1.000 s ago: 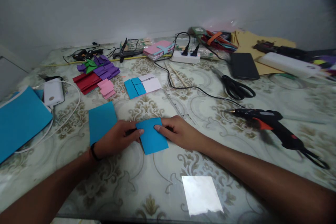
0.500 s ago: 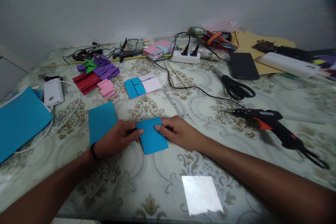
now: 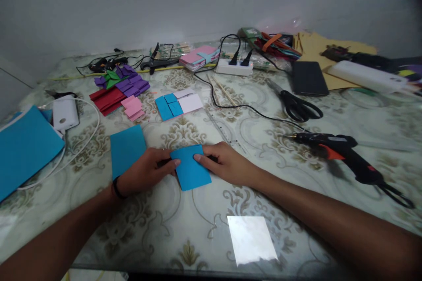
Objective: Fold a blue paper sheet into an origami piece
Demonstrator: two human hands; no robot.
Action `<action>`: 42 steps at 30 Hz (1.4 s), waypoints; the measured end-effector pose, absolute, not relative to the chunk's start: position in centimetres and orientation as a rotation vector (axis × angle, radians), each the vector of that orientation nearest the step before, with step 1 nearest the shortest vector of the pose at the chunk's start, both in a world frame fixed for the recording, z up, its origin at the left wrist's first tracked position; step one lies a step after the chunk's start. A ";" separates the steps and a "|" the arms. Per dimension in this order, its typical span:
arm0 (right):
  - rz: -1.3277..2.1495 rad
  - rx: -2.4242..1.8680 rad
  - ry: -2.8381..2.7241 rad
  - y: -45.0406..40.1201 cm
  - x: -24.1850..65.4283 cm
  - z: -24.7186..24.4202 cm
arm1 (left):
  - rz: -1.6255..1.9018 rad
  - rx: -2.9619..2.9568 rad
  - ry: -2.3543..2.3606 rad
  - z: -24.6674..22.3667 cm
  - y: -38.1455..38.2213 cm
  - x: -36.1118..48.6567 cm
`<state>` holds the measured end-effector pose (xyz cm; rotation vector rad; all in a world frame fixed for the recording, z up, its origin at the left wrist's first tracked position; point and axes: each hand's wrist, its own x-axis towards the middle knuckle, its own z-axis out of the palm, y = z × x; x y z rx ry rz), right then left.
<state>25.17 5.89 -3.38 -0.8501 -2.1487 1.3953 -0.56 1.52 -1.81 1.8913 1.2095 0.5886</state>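
A small piece of blue paper (image 3: 191, 173) is held between both hands at the front middle of the table. My left hand (image 3: 148, 169) pinches its left edge, thumb on top. From the other side my right hand (image 3: 227, 163) grips the upper right edge, its thumb lying on the paper and the other fingers hidden behind. Another blue paper piece (image 3: 127, 147) lies flat, partly under my left hand. Beyond the hands are a blue-and-white folded paper piece (image 3: 178, 104), a pink folded paper (image 3: 132, 108) and red folded paper (image 3: 107, 101).
To the right lie a hot glue gun (image 3: 339, 147), black-handled scissors (image 3: 298, 103) and a black phone-like slab (image 3: 310, 78). A clear ruler (image 3: 224, 129) rests in the middle. At the back stands a power strip (image 3: 233, 66) with cords; larger blue sheets (image 3: 28, 151) lie left, beside a white power bank (image 3: 66, 113).
The view has shifted slightly. Both hands keep the same hold on the blue paper, with hardly any movement.
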 end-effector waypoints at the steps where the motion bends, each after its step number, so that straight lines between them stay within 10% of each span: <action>1: 1.402 -0.843 -2.143 5.9 25.2 -3.4 | 0.591 1.895 1.208 -1.8 1.5 -0.6; 42: 1.309 -0.874 -2.196 5.9 25.2 -3.2 | 0.564 1.913 1.218 -1.6 1.5 -0.6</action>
